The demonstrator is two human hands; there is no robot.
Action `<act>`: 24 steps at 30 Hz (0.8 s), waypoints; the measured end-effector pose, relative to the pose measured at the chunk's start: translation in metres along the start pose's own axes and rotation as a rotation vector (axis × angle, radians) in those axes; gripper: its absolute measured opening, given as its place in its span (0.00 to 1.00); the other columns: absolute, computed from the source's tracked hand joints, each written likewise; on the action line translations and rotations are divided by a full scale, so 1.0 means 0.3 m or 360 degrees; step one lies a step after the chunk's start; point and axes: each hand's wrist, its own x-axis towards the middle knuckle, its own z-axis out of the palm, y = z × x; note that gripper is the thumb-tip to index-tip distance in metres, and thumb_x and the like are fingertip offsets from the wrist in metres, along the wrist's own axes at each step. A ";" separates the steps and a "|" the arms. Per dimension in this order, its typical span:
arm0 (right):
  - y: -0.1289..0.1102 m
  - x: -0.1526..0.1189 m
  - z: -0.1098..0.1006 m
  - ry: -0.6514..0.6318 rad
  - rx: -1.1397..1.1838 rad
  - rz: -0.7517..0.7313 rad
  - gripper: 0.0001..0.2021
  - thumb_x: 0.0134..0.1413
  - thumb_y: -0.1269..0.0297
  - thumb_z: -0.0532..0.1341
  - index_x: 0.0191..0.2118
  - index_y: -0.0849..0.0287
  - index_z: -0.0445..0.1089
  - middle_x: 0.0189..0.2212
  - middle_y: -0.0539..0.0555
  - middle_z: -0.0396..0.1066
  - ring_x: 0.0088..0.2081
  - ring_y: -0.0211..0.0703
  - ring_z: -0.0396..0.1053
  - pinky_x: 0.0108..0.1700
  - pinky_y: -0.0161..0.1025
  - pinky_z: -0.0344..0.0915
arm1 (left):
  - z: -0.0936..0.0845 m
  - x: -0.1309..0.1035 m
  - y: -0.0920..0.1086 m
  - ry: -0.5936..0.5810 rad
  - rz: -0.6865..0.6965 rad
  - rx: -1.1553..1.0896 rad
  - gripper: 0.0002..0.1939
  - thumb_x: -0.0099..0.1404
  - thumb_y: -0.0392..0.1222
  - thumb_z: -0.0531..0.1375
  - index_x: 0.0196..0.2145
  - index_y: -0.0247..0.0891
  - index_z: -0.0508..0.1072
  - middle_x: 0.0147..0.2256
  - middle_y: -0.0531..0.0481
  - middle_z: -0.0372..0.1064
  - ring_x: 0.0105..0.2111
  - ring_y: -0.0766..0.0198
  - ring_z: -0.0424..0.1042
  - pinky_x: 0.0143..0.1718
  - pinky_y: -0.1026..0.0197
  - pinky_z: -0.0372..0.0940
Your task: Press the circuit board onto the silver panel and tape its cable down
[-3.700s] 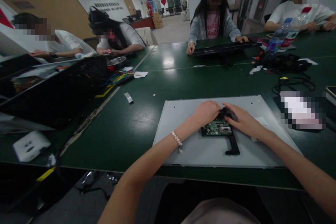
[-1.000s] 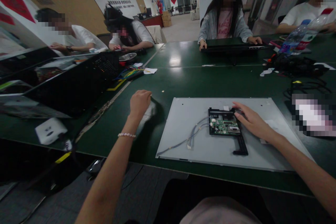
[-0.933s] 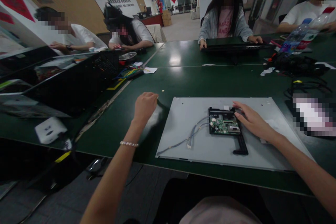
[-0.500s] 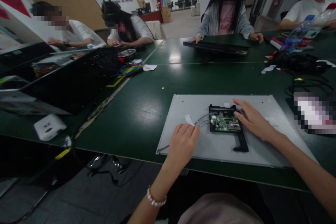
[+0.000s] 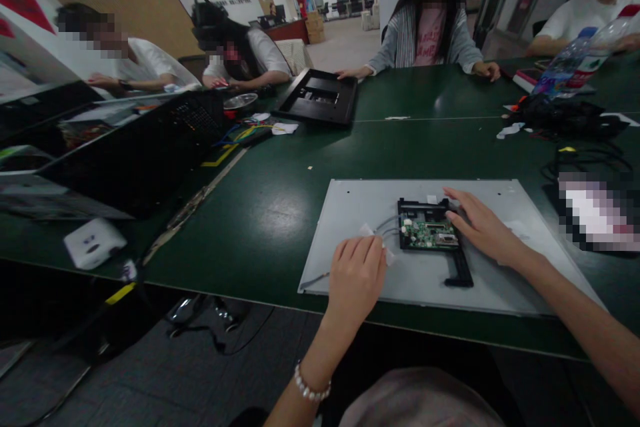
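A grey flat panel [image 5: 345, 207] lies back side up before me. On it sits a black plastic bracket [image 5: 463, 263] holding a green circuit board [image 5: 427, 233]. Grey cables [image 5: 387, 222] run from the board's left side toward my left hand [image 5: 357, 273]. The fingers of that hand are curled closed beside clear tape [image 5: 390, 255]; what they pinch is hidden. Another stretch of cable shows at the panel's left edge. My right hand [image 5: 483, 227] lies with fingers stretched out against the bracket's upper right edge, gripping nothing.
Across the green table [image 5: 270, 193], a co-worker's hand [image 5: 353, 72] holds a black frame [image 5: 320, 99]. An open black computer case [image 5: 135, 147] and a white device [image 5: 95, 243] stand left. At right are bottles [image 5: 570, 67], black cables [image 5: 590, 160] and a blurred-out phone-like object [image 5: 595, 213].
My left hand has shifted slightly right, and a piece of clear tape now shows by its fingertips. My right hand stays put. The co-worker's black frame has swung left and tilted up.
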 end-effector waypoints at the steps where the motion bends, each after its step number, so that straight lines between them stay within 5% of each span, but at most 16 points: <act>1: 0.000 0.000 0.000 -0.0002 -0.0003 0.0000 0.26 0.68 0.51 0.50 0.67 0.51 0.53 0.61 0.61 0.63 0.62 0.58 0.62 0.64 0.59 0.58 | 0.008 0.004 -0.005 -0.0003 -0.0058 0.0019 0.09 0.70 0.35 0.55 0.45 0.38 0.73 0.43 0.43 0.76 0.43 0.55 0.73 0.46 0.51 0.66; 10: 0.022 -0.025 -0.089 0.0093 -0.0129 0.0168 0.26 0.67 0.51 0.51 0.66 0.53 0.56 0.61 0.63 0.64 0.63 0.60 0.61 0.63 0.61 0.58 | 0.059 0.012 -0.001 -0.0164 -0.0263 0.0060 0.08 0.66 0.32 0.57 0.41 0.39 0.74 0.43 0.43 0.76 0.45 0.51 0.73 0.46 0.48 0.67; 17: 0.095 -0.214 -0.198 0.0175 -0.0189 0.0701 0.29 0.64 0.46 0.51 0.66 0.54 0.57 0.65 0.64 0.61 0.63 0.65 0.60 0.56 0.58 0.67 | 0.055 0.010 -0.002 -0.0189 -0.0360 -0.0035 0.08 0.65 0.35 0.59 0.43 0.40 0.72 0.45 0.43 0.75 0.46 0.51 0.73 0.47 0.48 0.68; 20: 0.111 -0.299 -0.214 0.0187 -0.0254 0.0742 0.30 0.62 0.45 0.51 0.64 0.56 0.59 0.63 0.66 0.63 0.64 0.66 0.60 0.62 0.60 0.60 | 0.059 0.011 -0.003 -0.0185 -0.0396 -0.0076 0.09 0.65 0.35 0.59 0.44 0.41 0.71 0.47 0.43 0.75 0.47 0.51 0.73 0.47 0.48 0.68; 24: 0.109 -0.381 -0.222 0.0134 -0.0264 0.0877 0.31 0.61 0.43 0.52 0.65 0.52 0.59 0.63 0.65 0.63 0.62 0.68 0.62 0.58 0.64 0.64 | 0.064 0.016 -0.007 -0.0207 -0.0423 -0.0133 0.11 0.65 0.35 0.59 0.46 0.41 0.71 0.50 0.42 0.74 0.50 0.50 0.73 0.49 0.47 0.68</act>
